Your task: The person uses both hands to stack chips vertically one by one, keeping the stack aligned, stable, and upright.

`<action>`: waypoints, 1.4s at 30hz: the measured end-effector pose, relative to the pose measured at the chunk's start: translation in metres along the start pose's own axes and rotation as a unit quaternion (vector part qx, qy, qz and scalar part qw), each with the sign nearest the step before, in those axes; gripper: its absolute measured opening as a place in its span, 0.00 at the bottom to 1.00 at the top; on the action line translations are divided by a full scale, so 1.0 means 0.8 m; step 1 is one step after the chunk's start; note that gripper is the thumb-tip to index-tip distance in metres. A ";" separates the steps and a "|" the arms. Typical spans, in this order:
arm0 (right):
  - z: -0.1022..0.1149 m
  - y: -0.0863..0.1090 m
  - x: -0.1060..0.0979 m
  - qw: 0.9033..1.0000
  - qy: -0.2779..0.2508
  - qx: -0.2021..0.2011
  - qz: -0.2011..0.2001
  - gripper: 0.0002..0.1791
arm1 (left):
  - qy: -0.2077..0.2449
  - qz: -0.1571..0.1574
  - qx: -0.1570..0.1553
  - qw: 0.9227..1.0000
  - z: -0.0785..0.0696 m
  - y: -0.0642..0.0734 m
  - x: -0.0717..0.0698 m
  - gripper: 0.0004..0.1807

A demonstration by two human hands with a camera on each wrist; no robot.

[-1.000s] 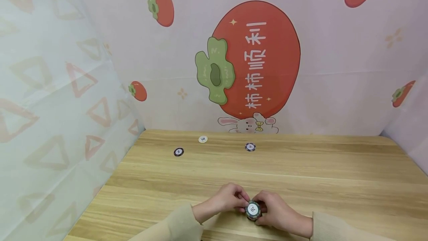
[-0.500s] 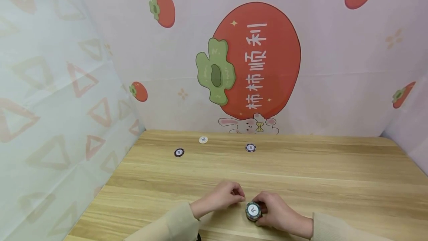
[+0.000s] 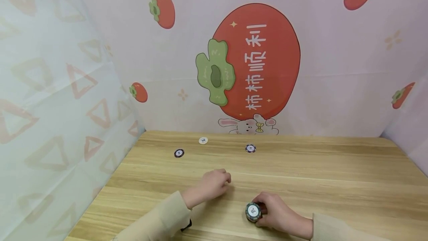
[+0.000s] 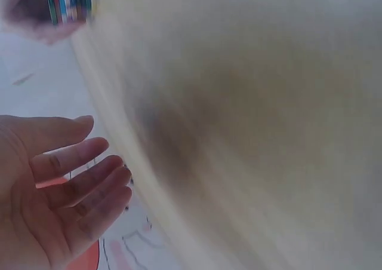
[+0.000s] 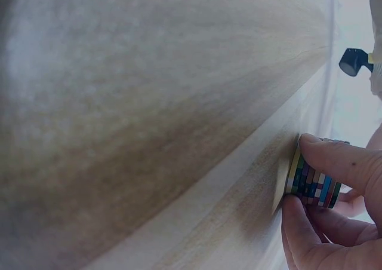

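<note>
A stack of poker chips (image 3: 253,212) stands on the near part of the table, a green-edged chip marked 20 on top. My right hand (image 3: 277,211) grips it from the right side, thumb and fingers round its edge. The right wrist view shows the colourful layered edges of the stack (image 5: 313,183) between thumb and fingers, close against the wood. To the left and farther forward, my left hand (image 3: 211,185) hovers over the table, holding nothing. Its fingers look relaxed and slightly bent in the left wrist view, with the palm (image 4: 27,204) showing.
Toward the back of the wooden table (image 3: 317,166) lie a dark chip (image 3: 178,153), a white chip (image 3: 203,140) marked 50 and a blue-edged chip (image 3: 250,148) marked 10. A printed cloth backdrop (image 3: 167,62) rises behind the table, with another at the left.
My left hand has left the chip stack and moved forward and to the left, toward the back chips. The right hand stays in place on the stack.
</note>
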State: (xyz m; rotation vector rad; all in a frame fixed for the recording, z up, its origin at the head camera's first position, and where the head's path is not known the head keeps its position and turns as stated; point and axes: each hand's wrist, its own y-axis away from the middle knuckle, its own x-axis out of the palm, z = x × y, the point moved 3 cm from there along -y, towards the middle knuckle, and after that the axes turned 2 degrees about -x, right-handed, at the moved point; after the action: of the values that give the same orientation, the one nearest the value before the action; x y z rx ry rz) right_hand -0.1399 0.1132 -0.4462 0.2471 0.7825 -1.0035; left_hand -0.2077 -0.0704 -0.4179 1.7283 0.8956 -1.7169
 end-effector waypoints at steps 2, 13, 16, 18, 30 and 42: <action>0.000 0.001 0.000 1.000 0.002 0.001 0.000 0.22 | -0.028 -0.003 0.004 1.000 0.007 -0.001 -0.003 0.05; 0.000 0.002 0.000 1.000 0.007 0.005 0.000 0.22 | -0.044 -0.024 -0.007 0.999 0.053 -0.005 -0.020 0.08; 0.000 0.001 0.000 1.000 0.006 0.005 0.001 0.22 | -0.012 -0.029 -0.026 0.999 0.066 -0.007 -0.027 0.08; 0.000 0.001 0.000 1.000 0.006 0.005 0.002 0.22 | 0.007 -0.032 -0.040 0.999 0.075 -0.009 -0.032 0.08; 0.000 0.000 -0.001 1.000 -0.004 0.007 0.006 0.22 | 0.014 -0.046 -0.109 0.993 0.123 -0.017 -0.046 0.09; 0.000 0.000 0.000 1.000 0.001 0.004 0.004 0.22 | 0.072 -0.043 -0.162 0.983 0.164 -0.021 -0.040 0.10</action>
State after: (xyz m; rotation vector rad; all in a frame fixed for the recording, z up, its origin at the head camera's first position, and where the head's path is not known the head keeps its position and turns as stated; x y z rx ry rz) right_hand -0.1401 0.1135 -0.4462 0.2571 0.7788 -0.9992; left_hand -0.3035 -0.1633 -0.3902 1.6264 1.2550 -1.4153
